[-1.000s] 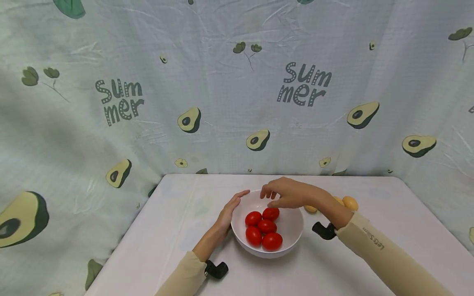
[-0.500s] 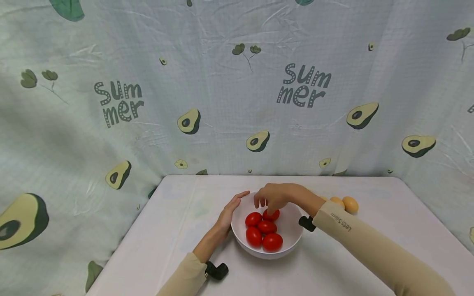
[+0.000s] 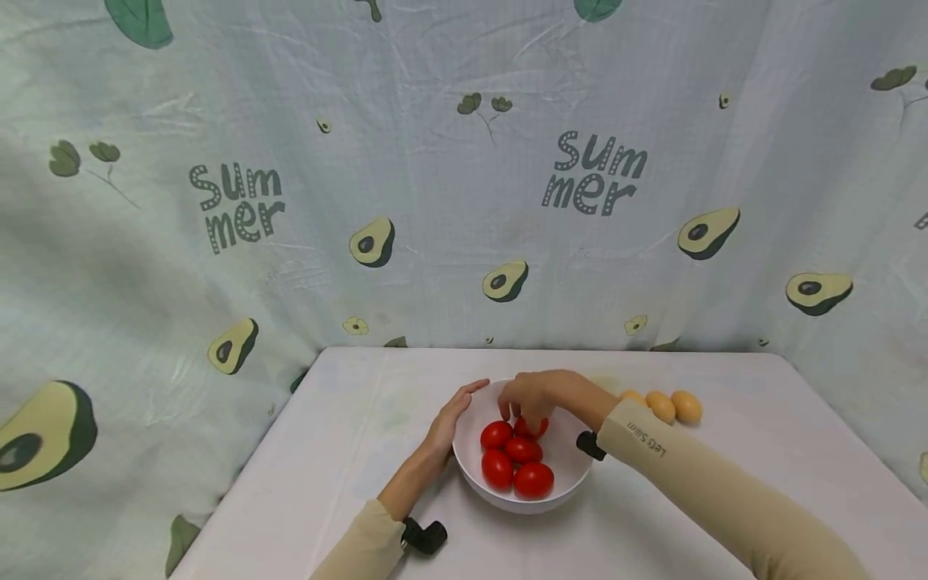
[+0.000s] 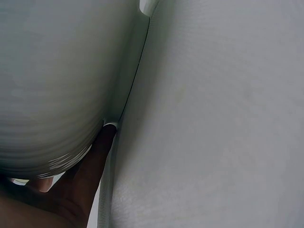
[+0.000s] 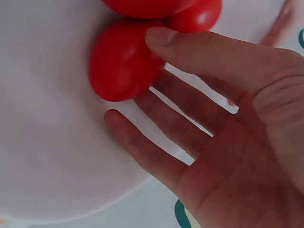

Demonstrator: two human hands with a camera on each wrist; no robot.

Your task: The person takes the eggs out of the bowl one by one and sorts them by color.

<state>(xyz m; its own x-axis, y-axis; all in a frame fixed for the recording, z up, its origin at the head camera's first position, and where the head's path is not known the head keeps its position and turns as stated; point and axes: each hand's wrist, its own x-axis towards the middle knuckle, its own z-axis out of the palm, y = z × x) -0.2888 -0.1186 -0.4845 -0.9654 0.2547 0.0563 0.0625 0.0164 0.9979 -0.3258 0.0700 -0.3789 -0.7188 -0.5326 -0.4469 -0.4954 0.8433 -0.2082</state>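
A white bowl (image 3: 569, 463) stands on the table holding several smooth red eggs (image 3: 533, 481). My left hand (image 3: 444, 425) rests along the bowl's left outer side, its fingers fairly straight. In the left wrist view, fingers of that hand (image 4: 88, 183) lie against the bowl's curved outside (image 4: 52, 95). Reaching in over the far right rim, my right hand (image 3: 532, 395) pinches the rearmost red egg (image 5: 123, 64). The right wrist view shows the thumb on this egg and other fingers behind it, while more red eggs (image 5: 147, 5) lie beside it.
Several yellow-orange eggs (image 3: 685, 407) sit on the white table (image 3: 747, 451) right of the bowl, partly behind the right forearm. A printed avocado curtain (image 3: 435, 161) hangs behind the table. Each wrist carries a small black camera (image 3: 424, 537).
My right hand has moved left and down into the bowl, from above its far right rim onto the rearmost red egg. The left hand stays at the bowl's side.
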